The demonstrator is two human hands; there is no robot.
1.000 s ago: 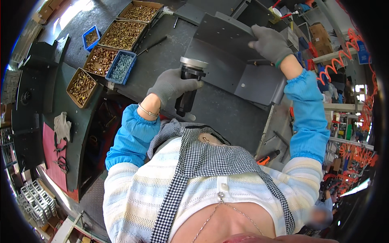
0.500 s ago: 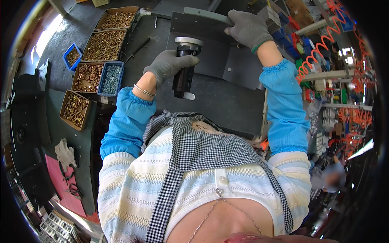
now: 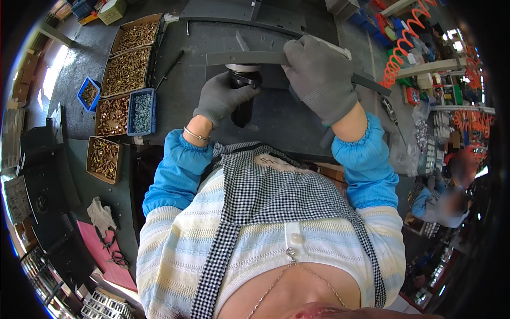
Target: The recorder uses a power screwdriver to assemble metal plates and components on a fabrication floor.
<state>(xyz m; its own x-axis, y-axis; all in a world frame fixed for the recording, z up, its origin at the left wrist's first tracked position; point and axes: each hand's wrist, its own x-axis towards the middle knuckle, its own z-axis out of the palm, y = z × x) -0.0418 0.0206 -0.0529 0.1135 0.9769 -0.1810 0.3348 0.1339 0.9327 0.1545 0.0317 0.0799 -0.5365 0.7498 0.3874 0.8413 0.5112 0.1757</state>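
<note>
My left hand, in a grey glove, is closed round a black cylindrical piece with a silver disc at its upper end. I cannot make out its exact kind. Directly above that disc runs the edge of a dark grey sheet-metal panel, close to it or touching. Gripping the panel is my right hand, also gloved in grey, its fingers wrapped over the edge. The panel appears nearly edge-on, and the glove hides its middle.
Boxes of brass-coloured fasteners and a blue tray of silvery hardware stand left on the dark worktable. A thin dark rod lies beside them. More metal panels lie at the back; an orange coiled hose hangs right.
The panel has turned from showing its bent inner face to nearly edge-on, over the disc. My right hand has come nearer and lower. My left hand keeps hold of the black cylindrical piece.
</note>
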